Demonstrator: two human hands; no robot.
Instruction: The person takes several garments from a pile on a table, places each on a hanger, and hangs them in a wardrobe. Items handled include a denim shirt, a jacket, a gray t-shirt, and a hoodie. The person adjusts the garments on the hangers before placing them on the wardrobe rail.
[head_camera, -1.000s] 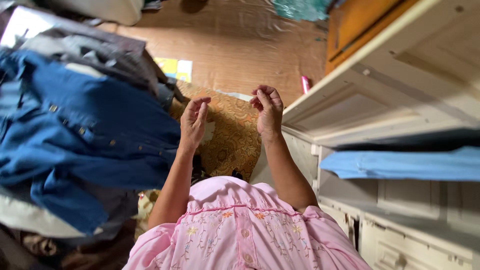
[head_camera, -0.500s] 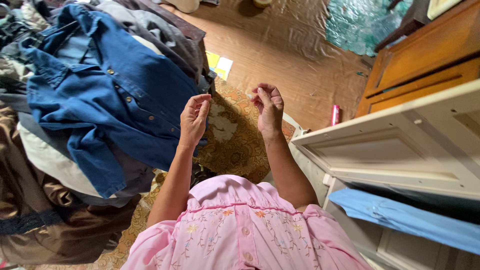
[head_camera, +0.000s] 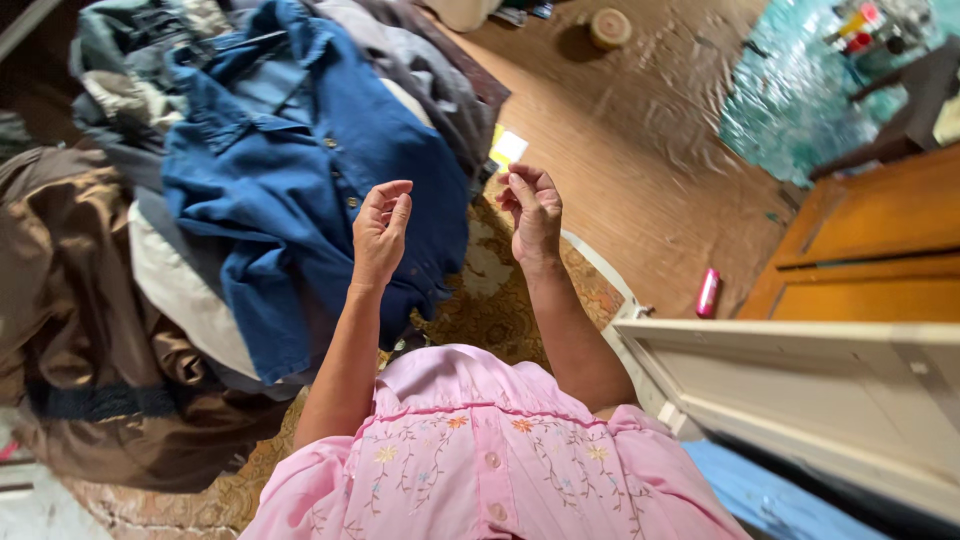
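Your two hands are raised empty, fingers loosely curled: the left hand (head_camera: 380, 232) hovers over one blue shirt (head_camera: 310, 190) on the clothes pile (head_camera: 120, 300), the right hand (head_camera: 535, 215) over one patterned gold cloth (head_camera: 500, 300). One pink tube (head_camera: 707, 292) lies on the floor (head_camera: 620, 140) beside one white cabinet door (head_camera: 830, 400).

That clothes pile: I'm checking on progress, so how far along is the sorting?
Done: one blue cloth lies in the cabinet. In hand: nothing; the left hand and right hand are raised, empty, over the blue shirt. Left: the heaped clothes pile.
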